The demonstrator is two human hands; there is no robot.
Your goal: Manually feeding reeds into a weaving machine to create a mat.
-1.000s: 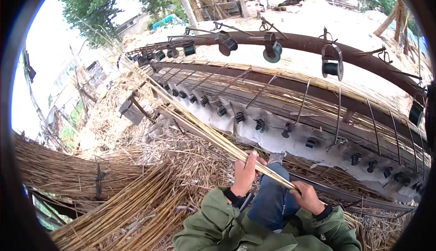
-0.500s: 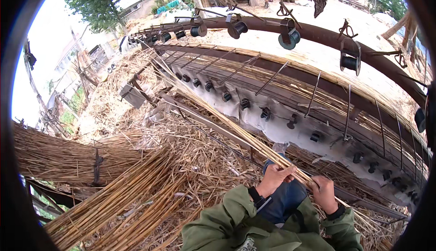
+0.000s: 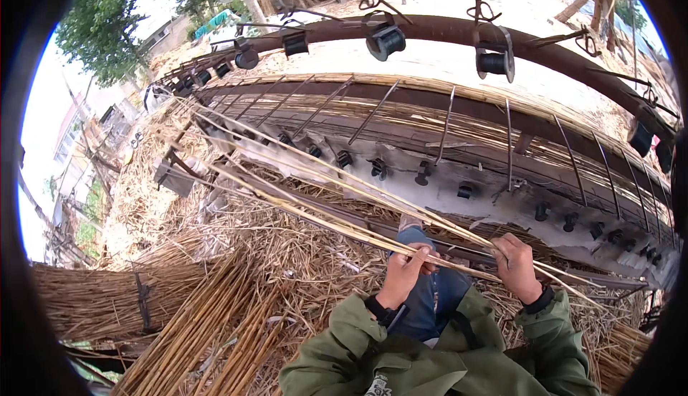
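Observation:
My left hand (image 3: 405,275) is closed on a few long pale reeds (image 3: 326,220) that slant up to the left, over my jeans-clad leg. Just to the right, my right hand (image 3: 517,270) grips another group of reeds (image 3: 373,189), lying higher and fanning toward the far left. Both groups cross in front of a long metal machine (image 3: 430,98) with a row of prongs, a pale strip (image 3: 487,206) dotted with dark fittings, and an overhead curved beam (image 3: 444,27) hung with spools (image 3: 387,43). Reeds lie along the machine behind the prongs.
Bundles of reeds (image 3: 86,299) and loose straw (image 3: 236,231) are on the ground at left and below. A small metal box on a post (image 3: 173,177) stands left of the machine. Trees (image 3: 93,37), poles, a turquoise sheet (image 3: 211,23) and sheds are in the background.
The single bunch of reeds has split into two spread groups, one in each hand, as my right hand has moved up. The camera view has also shifted.

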